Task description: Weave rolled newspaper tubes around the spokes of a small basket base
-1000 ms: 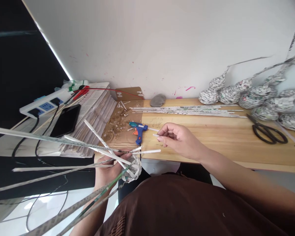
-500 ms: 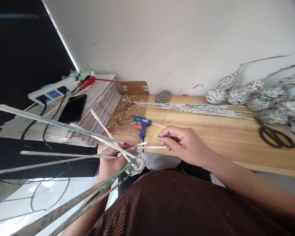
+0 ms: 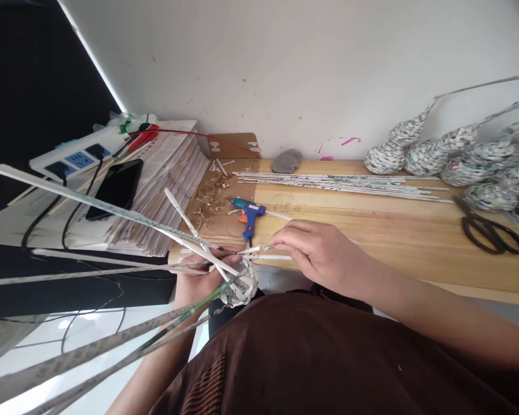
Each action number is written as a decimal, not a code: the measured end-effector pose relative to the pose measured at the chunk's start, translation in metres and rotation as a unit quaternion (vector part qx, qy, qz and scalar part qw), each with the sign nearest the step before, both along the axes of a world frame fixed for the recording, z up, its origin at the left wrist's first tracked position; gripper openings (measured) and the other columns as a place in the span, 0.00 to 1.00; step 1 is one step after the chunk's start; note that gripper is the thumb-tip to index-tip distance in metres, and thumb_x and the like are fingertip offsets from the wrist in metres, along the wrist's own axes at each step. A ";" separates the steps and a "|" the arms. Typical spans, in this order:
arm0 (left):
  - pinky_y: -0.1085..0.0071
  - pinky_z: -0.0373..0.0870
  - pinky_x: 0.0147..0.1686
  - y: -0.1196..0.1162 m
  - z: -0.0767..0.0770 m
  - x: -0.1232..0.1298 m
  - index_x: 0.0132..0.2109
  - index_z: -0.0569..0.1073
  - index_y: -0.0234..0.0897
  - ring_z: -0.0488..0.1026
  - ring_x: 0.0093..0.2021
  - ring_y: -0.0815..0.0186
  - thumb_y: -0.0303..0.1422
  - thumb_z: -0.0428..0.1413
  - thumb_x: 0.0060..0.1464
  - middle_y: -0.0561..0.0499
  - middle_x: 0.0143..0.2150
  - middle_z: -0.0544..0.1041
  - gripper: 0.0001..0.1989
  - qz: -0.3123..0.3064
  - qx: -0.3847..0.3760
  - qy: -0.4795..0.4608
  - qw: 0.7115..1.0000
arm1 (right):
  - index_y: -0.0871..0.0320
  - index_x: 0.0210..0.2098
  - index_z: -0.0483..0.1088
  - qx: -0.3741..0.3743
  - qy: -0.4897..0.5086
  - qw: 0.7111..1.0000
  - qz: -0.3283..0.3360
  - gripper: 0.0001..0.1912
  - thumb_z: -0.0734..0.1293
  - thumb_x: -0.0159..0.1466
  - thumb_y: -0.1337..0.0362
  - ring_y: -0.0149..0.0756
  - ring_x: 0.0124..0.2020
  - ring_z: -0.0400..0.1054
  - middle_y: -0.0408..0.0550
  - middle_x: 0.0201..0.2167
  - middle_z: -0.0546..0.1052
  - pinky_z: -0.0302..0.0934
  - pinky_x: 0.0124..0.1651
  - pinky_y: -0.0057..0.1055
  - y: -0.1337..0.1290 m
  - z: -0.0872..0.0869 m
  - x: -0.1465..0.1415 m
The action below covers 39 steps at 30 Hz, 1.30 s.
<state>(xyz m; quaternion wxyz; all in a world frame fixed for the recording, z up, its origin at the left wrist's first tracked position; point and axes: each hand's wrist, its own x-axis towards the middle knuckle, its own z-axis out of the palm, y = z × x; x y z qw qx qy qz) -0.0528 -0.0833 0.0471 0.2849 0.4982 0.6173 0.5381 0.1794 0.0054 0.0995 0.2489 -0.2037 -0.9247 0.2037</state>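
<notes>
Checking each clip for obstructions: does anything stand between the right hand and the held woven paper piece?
Only paper shows there: the thin tip pinched in the right hand, a short white stick end facing it, and a longer stick just below in the picture. Nothing else visible stands before the held woven paper piece.

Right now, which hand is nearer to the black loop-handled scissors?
The right. The right hand is left of the scissors; the left hand is farther left, holding the round woven newspaper piece.
</notes>
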 end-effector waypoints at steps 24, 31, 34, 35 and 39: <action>0.69 0.75 0.31 0.004 -0.011 0.002 0.29 0.81 0.37 0.78 0.31 0.63 0.36 0.68 0.45 0.48 0.31 0.82 0.07 -0.003 -0.020 0.001 1.000 | 0.61 0.42 0.74 0.100 -0.049 0.994 -0.009 0.11 0.59 0.69 0.73 0.39 0.39 0.70 0.53 0.37 0.76 0.65 0.41 0.33 0.002 -0.011 -0.003; 0.67 0.77 0.33 0.003 -0.005 0.003 0.31 0.81 0.37 0.79 0.32 0.61 0.36 0.67 0.47 0.48 0.31 0.83 0.07 -0.017 -0.034 0.030 0.999 | 0.60 0.40 0.71 0.077 -0.081 0.994 -0.017 0.08 0.61 0.70 0.70 0.37 0.37 0.69 0.50 0.35 0.75 0.62 0.39 0.32 0.004 -0.006 0.002; 0.64 0.78 0.36 0.003 -0.002 0.002 0.32 0.82 0.39 0.80 0.33 0.60 0.34 0.67 0.48 0.48 0.32 0.83 0.04 -0.031 -0.026 0.062 0.997 | 0.60 0.38 0.73 0.087 -0.087 0.992 -0.014 0.09 0.60 0.70 0.70 0.37 0.36 0.68 0.50 0.34 0.75 0.61 0.38 0.32 0.003 -0.004 0.002; 0.64 0.78 0.37 0.003 -0.001 0.002 0.32 0.82 0.40 0.80 0.34 0.59 0.34 0.66 0.48 0.48 0.32 0.83 0.04 -0.035 -0.024 0.069 0.997 | 0.60 0.37 0.73 0.084 -0.087 0.993 -0.015 0.09 0.60 0.70 0.70 0.36 0.35 0.68 0.49 0.33 0.75 0.61 0.38 0.32 0.003 -0.005 0.002; 0.62 0.79 0.40 0.000 -0.002 0.001 0.34 0.82 0.38 0.81 0.36 0.59 0.35 0.66 0.50 0.47 0.35 0.84 0.05 -0.050 -0.026 0.068 0.996 | 0.62 0.36 0.73 0.041 -0.087 0.995 -0.014 0.10 0.61 0.71 0.67 0.36 0.34 0.70 0.49 0.31 0.76 0.61 0.38 0.32 0.000 -0.006 -0.003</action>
